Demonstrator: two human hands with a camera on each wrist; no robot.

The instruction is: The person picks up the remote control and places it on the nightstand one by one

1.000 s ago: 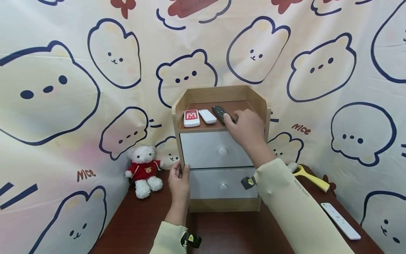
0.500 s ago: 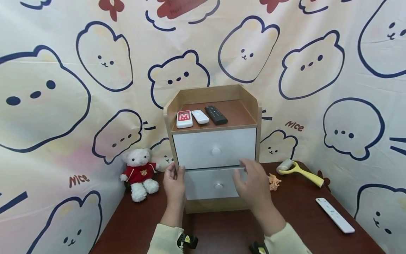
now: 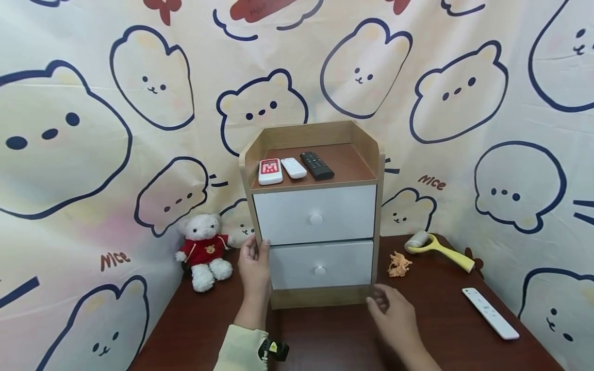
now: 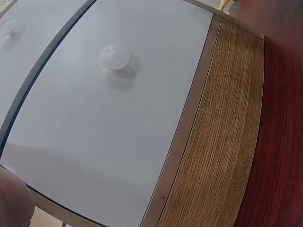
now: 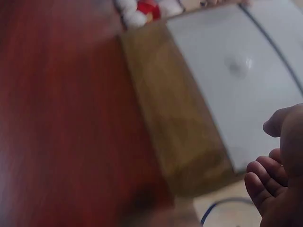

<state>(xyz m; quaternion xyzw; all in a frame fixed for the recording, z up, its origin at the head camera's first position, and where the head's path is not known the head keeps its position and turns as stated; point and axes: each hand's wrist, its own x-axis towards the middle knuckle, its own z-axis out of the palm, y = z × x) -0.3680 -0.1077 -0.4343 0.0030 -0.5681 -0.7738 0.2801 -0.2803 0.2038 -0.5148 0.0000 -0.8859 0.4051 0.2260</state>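
A small wooden drawer cabinet [image 3: 322,298] with two white drawers stands on the dark red-brown table; both drawers are closed. My left hand [image 3: 254,273] holds its left edge, thumb at the front and fingers along the side. Low by the cabinet's front right corner is my right hand [image 3: 394,317], fingers loosely curled around nothing. On the cabinet's top lie a red-and-white remote [image 3: 270,171], a small white remote [image 3: 294,168] and a black remote [image 3: 317,165], side by side. In the left wrist view the lower drawer's round knob [image 4: 115,57] shows.
A white teddy bear [image 3: 204,252] in a red top sits left of the cabinet. To the right are an orange hair claw-like object [image 3: 399,265], a yellow-handled roller [image 3: 443,251] and a long white remote [image 3: 490,313]. A cartoon-printed cloth [image 3: 362,67] hangs behind.
My right hand has let go of the black remote on the cabinet top and come down to the lower right. My left hand has stayed at the cabinet's left edge.
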